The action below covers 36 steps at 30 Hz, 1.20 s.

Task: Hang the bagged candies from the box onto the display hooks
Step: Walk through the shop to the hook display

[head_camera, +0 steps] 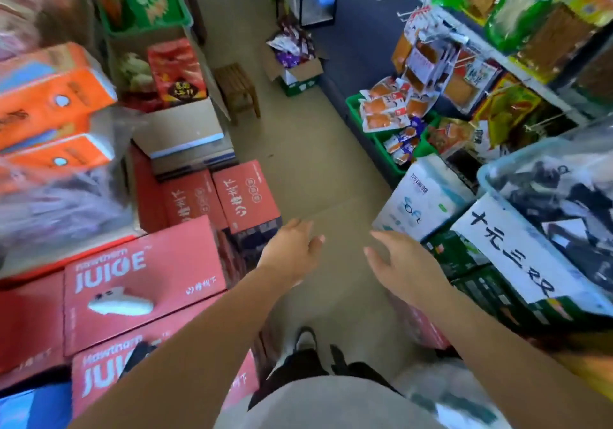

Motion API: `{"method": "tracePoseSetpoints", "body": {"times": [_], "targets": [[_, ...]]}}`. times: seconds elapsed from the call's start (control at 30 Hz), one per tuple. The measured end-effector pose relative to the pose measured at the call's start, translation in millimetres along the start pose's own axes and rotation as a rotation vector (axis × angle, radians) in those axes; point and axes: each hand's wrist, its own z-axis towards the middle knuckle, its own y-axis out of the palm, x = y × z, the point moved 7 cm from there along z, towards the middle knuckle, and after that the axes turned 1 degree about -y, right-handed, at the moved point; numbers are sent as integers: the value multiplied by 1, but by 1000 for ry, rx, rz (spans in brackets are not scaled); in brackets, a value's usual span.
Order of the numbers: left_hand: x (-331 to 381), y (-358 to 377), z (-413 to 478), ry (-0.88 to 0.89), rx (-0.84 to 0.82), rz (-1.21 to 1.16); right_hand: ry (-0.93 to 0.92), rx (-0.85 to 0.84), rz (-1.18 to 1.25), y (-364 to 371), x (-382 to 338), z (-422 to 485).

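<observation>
I log left hand (292, 249), right hand (403, 262): apart, fingers relaxed, empty. Open tan floor strip (298, 163) lies nearer than the brown cardboard candy box (305, 70).

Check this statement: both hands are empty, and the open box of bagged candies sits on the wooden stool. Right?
No. The head view shows the box on the floor beside the wooden stool, not on it. The left hand and right hand are empty.

"JUICE" on red cartons (139, 282); "Soft" on tissue pack (428, 203).
</observation>
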Motion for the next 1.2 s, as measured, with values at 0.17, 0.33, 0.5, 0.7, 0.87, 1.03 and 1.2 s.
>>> {"method": "tracePoseSetpoints", "body": {"times": [0.17,0.33,0.5,0.7,0.87,1.03,1.2], "targets": [[4,-24,78,-67,-11,-20,4,-9,27,-27,15,85],[20,-42,169,-135,10,-55,-41,-30,9,-55,34,193],[42,-67,255,-200,76,-105,-94,-59,-3,-94,50,295],[36,-123,333,-271,180,-138,-177,-141,-40,-127,36,409],[-3,-169,414,-328,276,-158,-252,-163,-88,-137,0,518],[-39,-225,512,-342,282,-162,-263,-190,-97,-140,-45,625],[-62,-274,599,-343,207,-165,-226,-225,-99,-156,-83,721]]}}
